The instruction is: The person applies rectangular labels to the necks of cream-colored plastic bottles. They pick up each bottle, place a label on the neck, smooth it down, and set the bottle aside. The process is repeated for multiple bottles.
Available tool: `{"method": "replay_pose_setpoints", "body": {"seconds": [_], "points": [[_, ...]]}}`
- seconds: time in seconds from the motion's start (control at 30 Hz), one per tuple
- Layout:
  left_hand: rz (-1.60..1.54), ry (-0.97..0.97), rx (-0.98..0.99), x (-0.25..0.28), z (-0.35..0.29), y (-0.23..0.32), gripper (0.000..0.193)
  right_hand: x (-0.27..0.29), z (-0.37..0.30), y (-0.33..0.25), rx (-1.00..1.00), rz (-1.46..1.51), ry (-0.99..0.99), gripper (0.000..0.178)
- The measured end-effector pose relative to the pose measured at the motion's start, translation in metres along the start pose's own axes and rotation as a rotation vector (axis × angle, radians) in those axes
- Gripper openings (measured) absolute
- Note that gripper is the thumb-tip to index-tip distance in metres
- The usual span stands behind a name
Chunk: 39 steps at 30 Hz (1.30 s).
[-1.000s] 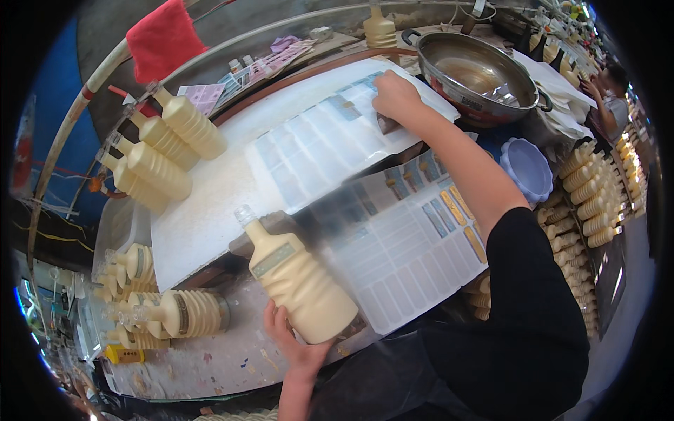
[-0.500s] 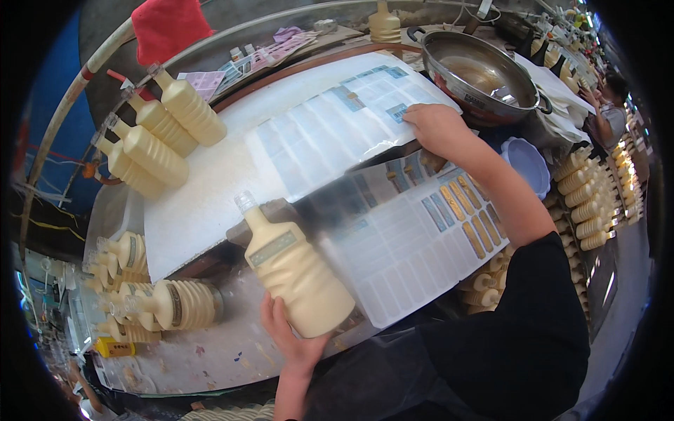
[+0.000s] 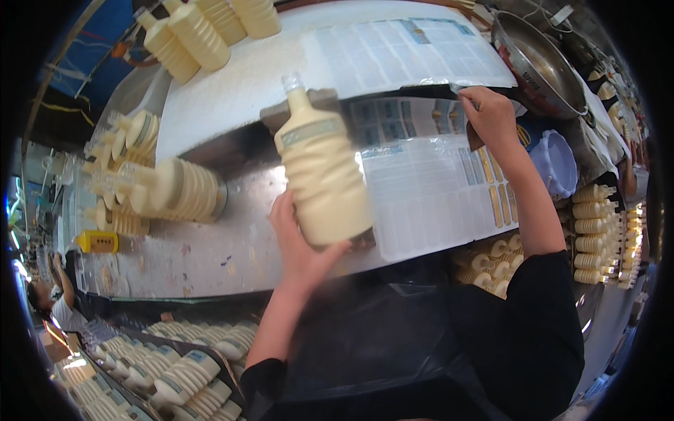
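A cream ribbed bottle (image 3: 326, 186) with a clear neck lies in front of me, its neck on a grey-brown block (image 3: 270, 118). A pale green label band crosses its shoulder. My left hand (image 3: 302, 242) cups its base, thumb beneath and fingers along the left side. My right hand (image 3: 491, 116) is pinched at the near edge of the upper label sheet (image 3: 414, 59), a small shiny clear piece (image 3: 456, 89) at its fingertips. A flat brown piece (image 3: 475, 137) sticks out below that hand. Under it lies a second sheet (image 3: 414, 189) with blue and gold labels.
Cream bottles (image 3: 199, 35) stand at the far left; more (image 3: 186, 189) lie on the left of the table (image 3: 225, 245). A yellow container (image 3: 98, 241) sits near them. A metal pan (image 3: 540, 63) and pale purple basin (image 3: 559, 165) are at right. Racked bottles (image 3: 186, 379) fill the lower left.
My view has shifted, so the table sits higher in the picture. My right hand has come off the label sheet's face toward its near edge, fingers now pinched. My left hand still holds the bottle.
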<state>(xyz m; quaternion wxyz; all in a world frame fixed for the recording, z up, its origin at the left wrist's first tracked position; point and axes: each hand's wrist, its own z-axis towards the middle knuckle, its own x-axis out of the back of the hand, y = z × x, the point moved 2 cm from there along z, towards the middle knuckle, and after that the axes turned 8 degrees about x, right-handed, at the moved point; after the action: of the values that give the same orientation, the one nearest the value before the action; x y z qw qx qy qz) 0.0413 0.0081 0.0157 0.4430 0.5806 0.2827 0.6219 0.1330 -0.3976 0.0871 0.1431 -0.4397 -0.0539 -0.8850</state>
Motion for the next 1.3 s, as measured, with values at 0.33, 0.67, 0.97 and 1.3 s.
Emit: {"method": "replay_pose_setpoints", "body": {"seconds": [0.33,0.67,0.97,1.3], "points": [[-0.190,0.072,0.031,0.000,-0.001,0.012,0.088,0.037,-0.024,-0.223,0.333,0.478,-0.164,0.027],[-0.190,0.150,0.340,0.001,0.020,0.038,0.063,0.030,-0.041,-0.264,0.451,0.049,0.053,0.014],[-0.310,0.199,0.227,-0.002,0.007,0.015,0.062,0.042,-0.059,-0.237,0.161,0.489,-0.204,0.027],[-0.079,0.242,0.111,-0.018,-0.003,0.024,0.075,-0.008,-0.037,-0.215,-0.628,0.982,-0.489,0.074]]}}
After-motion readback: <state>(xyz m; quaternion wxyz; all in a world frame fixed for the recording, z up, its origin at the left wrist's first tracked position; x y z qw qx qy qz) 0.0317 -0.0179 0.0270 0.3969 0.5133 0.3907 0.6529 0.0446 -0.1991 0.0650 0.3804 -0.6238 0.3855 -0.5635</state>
